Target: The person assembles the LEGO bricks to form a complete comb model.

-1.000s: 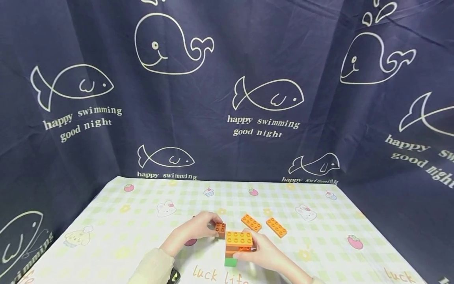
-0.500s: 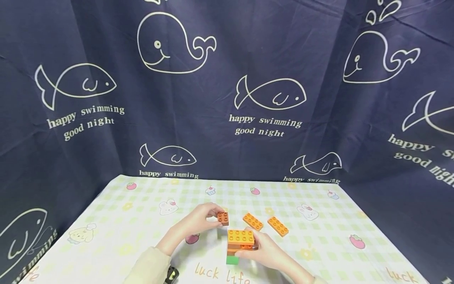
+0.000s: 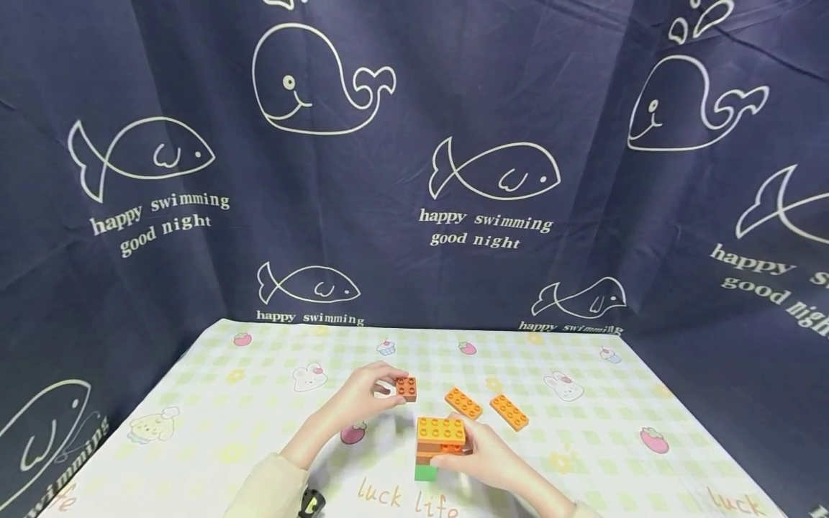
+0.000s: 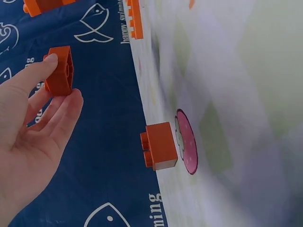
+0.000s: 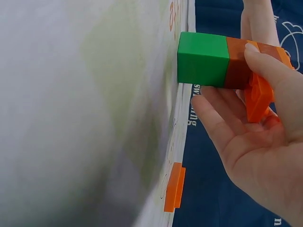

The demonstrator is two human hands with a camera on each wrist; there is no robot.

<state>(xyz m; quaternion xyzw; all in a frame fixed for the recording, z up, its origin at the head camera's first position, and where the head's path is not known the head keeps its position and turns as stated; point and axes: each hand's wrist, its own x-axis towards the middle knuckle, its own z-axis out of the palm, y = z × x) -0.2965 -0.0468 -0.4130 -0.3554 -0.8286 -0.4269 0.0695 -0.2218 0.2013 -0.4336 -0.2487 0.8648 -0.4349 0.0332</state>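
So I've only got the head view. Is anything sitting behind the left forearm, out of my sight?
Observer: Yes, the left wrist view shows a loose brown brick on the tablecloth, near a strawberry print.
Operator: And the brick in the left hand, touching down?
Observer: No, it's held clear; the left wrist view shows its hollow underside.
Operator: Anything under the orange overhang on the stack, by the right hand?
Observer: In the right wrist view, no brick shows under its jutting end.
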